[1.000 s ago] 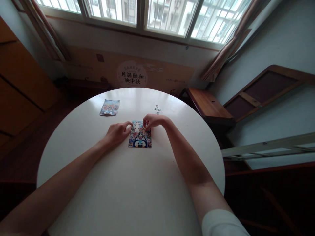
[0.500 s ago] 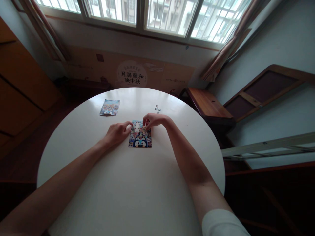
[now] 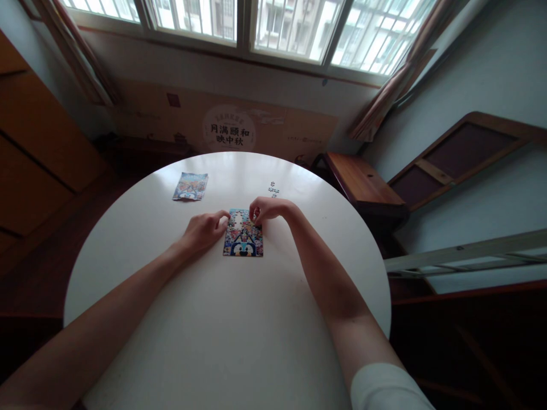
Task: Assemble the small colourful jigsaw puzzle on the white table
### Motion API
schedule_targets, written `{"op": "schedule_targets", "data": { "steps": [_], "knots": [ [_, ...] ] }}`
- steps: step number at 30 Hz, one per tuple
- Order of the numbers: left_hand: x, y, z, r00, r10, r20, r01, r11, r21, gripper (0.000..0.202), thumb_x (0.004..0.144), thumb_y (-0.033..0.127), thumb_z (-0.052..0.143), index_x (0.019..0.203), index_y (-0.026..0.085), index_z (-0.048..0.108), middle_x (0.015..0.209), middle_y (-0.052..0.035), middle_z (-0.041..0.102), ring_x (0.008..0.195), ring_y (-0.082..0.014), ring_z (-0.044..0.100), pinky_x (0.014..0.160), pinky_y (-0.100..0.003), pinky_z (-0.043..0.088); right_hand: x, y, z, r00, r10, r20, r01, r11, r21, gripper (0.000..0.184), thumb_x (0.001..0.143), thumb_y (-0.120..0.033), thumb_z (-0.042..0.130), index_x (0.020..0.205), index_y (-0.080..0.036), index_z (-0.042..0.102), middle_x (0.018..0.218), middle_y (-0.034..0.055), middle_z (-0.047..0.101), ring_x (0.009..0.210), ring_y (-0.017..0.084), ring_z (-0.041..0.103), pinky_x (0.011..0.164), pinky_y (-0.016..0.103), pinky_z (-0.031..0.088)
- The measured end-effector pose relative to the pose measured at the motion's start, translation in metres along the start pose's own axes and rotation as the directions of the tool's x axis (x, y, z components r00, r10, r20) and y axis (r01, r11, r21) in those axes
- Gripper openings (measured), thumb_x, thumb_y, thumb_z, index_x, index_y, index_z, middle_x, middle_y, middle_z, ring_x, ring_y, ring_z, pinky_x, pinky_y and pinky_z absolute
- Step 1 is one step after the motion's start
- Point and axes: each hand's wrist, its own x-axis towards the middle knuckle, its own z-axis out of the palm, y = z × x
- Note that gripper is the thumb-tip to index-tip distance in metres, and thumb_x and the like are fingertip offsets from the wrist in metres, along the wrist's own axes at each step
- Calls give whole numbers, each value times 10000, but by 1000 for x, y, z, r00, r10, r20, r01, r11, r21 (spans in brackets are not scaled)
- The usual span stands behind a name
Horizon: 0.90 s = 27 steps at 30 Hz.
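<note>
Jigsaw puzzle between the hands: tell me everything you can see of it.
The jigsaw puzzle is a thin, cardboard-looking rectangle lying flat on the white round table. Its crowded, multicoloured print has a large blue cartoon face at the near edge and light blue at the far edge. An irregular pale gap shows it is incomplete. The left hand is at its left edge; the right hand hides part of its far right side.

On the table (image 3: 222, 324), the puzzle (image 3: 243, 246) is flanked by the left hand (image 3: 205, 228) and right hand (image 3: 265, 209); loose pieces (image 3: 274, 191) are set behind the right, a sheet (image 3: 191, 186) behind the left
</note>
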Motion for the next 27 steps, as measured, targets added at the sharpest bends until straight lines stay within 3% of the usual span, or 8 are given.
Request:
{"op": "schedule_targets", "data": {
  "steps": [12,27],
  "knots": [
    [0,0,1,1000,-12,9,12,1000,7,333,890,394,407,1105,269,629,706,0,665,610,-159,600,555,-237,332,4,6,3,999,12,38,-17,993,118,304,624,-85,680,924,-107,722,787,45,698,636,106,591,543,184,415],
    [0,0,0,1000,-11,9,11,1000,12,335,895,393,402,1099,261,632,708,-4,667,621,-160,604,568,-233,346,1,1,2,999,35,10,-36,998,51,328,628,-85,661,950,-118,716,877,66,697,664,113,598,544,186,418]
  ]
}}
